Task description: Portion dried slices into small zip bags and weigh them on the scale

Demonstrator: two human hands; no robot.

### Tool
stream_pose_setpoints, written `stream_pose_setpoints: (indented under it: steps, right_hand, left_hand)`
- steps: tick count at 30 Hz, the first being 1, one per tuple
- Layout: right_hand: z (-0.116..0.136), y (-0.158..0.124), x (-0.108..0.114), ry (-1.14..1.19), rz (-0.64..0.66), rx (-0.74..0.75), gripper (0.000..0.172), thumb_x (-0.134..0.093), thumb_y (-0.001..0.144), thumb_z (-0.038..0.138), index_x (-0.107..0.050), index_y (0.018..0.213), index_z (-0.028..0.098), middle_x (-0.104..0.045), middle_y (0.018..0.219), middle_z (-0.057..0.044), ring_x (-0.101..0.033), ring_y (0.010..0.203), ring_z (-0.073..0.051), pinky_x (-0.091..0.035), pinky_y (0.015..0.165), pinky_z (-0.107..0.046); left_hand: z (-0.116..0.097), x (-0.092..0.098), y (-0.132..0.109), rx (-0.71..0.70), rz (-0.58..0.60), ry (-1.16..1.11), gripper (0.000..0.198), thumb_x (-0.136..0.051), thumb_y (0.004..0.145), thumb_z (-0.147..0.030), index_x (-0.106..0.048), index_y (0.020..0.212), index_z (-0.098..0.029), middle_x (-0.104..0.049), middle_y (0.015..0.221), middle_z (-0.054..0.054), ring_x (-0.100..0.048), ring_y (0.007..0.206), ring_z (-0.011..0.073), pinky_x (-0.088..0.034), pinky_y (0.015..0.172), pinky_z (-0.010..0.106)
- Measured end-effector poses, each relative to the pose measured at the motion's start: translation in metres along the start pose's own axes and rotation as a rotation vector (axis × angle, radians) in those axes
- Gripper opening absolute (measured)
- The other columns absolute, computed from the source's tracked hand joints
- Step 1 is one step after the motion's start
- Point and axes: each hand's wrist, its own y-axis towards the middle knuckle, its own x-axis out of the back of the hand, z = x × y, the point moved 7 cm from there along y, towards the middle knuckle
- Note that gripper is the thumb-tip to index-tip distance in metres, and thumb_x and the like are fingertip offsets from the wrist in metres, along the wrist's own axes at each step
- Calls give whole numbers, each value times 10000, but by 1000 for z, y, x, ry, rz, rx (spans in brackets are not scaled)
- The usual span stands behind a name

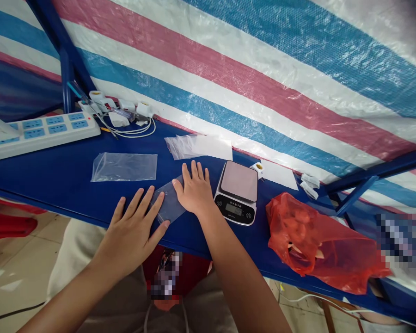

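A clear plastic bag [173, 203] lies flat on the blue table, near its front edge. My left hand [133, 231] is spread over the bag's left side, with fingers apart and the thumb by its lower corner. On the bag's upper right part rests my right hand [195, 188], palm down with fingers stretched out. Just right of that hand stands a digital kitchen scale [236, 192] with a bare pinkish plate; its display is too small to read. Another clear bag [125, 167] lies flat behind my left hand.
Several clear bags [182, 147] and a white sheet [213, 146] lie at the back. A power strip [43, 132] and tangled chargers [119, 113] occupy the left. A red plastic bag [319, 245] sits right, below a white card [279, 174]. Blue metal posts [66, 78] and a striped tarp [229, 69] stand behind.
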Motion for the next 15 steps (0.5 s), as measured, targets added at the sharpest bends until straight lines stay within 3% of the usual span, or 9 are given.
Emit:
stream_pose_setpoints:
  steps: [9,15]
  right_hand:
    - [1,1,7,-37,-99,-35,650,-278,1101,425,-248,1656,88,-174,1722,-233,-68,1608,-379,-110,1272,-609]
    - [-12,5,8,-23,-144,-151,610,-339,1092,320,-285,1636,48,-227,1700,-260,-154,1595,-396,-192,1256,-593]
  left_hand:
    - [5,3,-10,-51,-51,15,723,-354,1000,-580,-301,1631,-233,-283,1701,113,-286,1569,369,-243,1242,642]
    - [9,3,-15,-70,-57,23,720,-364,1002,-564,-257,1644,-257,-264,1711,101,-276,1574,367,-231,1245,633]
